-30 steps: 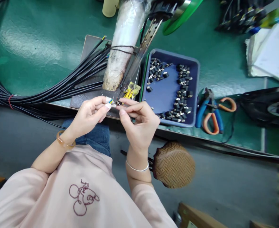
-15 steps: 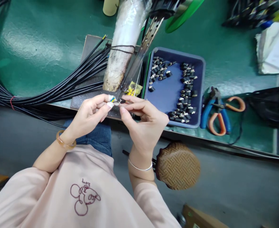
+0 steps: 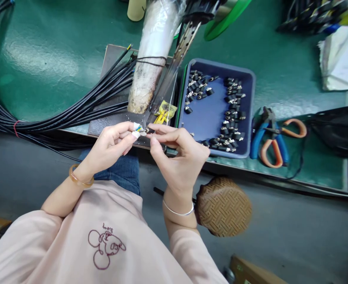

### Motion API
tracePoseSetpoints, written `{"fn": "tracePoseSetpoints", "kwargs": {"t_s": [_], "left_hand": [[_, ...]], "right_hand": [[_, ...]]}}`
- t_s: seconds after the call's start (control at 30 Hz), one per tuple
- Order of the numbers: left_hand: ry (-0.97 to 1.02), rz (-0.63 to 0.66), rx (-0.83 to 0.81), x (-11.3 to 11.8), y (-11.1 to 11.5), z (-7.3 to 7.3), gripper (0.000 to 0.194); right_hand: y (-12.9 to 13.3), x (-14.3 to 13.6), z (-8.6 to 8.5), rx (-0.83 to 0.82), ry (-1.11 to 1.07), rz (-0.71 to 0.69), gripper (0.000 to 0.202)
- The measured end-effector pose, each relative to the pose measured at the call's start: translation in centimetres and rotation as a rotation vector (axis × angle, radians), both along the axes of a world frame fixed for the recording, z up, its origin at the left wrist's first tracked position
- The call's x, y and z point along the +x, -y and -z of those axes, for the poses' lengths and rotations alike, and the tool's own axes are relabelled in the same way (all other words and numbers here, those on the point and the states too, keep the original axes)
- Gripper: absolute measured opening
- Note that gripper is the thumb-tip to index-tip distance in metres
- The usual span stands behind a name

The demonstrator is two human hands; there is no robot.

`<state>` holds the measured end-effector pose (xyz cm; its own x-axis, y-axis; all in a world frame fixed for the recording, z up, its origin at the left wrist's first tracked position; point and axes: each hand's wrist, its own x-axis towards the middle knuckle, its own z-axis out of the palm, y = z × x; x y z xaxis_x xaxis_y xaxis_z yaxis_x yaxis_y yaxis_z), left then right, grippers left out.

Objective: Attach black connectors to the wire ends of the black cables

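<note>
My left hand (image 3: 111, 145), with white wraps on thumb and forefinger, pinches a cable end with thin coloured wires (image 3: 138, 129). Facing it, my right hand (image 3: 181, 152) holds a small black connector (image 3: 147, 130) between thumb and fingers, its metal pins close to the wires. Whether wires and pins touch is too small to tell. Just above the hands is the lower end of a metal bar (image 3: 174, 63), beside a tube wrapped in clear plastic (image 3: 150, 55). Yellow pieces (image 3: 163, 115) lie behind my right fingertips.
A blue tray (image 3: 211, 114) of black connectors stands right of my hands. Blue-handled pliers (image 3: 259, 140) and orange-handled cutters (image 3: 270, 154) lie farther right. Black cables (image 3: 73, 112) stretch leftward across the green table (image 3: 52, 59). A woven-top stool (image 3: 224, 207) is below the table edge.
Both hands have moved slightly down, away from the metal bar's end, still holding the wires and the connector. More of the yellow pieces shows.
</note>
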<state>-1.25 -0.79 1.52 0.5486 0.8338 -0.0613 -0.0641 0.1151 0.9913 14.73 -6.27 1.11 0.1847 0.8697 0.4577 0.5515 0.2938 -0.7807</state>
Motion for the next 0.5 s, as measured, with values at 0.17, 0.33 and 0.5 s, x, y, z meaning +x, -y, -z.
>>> {"fn": "tracePoseSetpoints", "kwargs": {"t_s": [0.17, 0.33, 0.5], "left_hand": [[0.021, 0.003, -0.017, 0.1, 0.3, 0.2, 0.027], [0.02, -0.19, 0.01, 0.5, 1.2, 0.4, 0.028], [-0.014, -0.157, 0.074, 0.3, 1.8, 0.5, 0.027]], "right_hand": [[0.3, 0.1, 0.3, 0.071, 0.077, 0.031, 0.01], [0.5, -0.2, 0.8, 0.225, 0.123, 0.094, 0.014], [0.4, -0.6, 1.0, 0.084, -0.012, 0.08, 0.011]]}}
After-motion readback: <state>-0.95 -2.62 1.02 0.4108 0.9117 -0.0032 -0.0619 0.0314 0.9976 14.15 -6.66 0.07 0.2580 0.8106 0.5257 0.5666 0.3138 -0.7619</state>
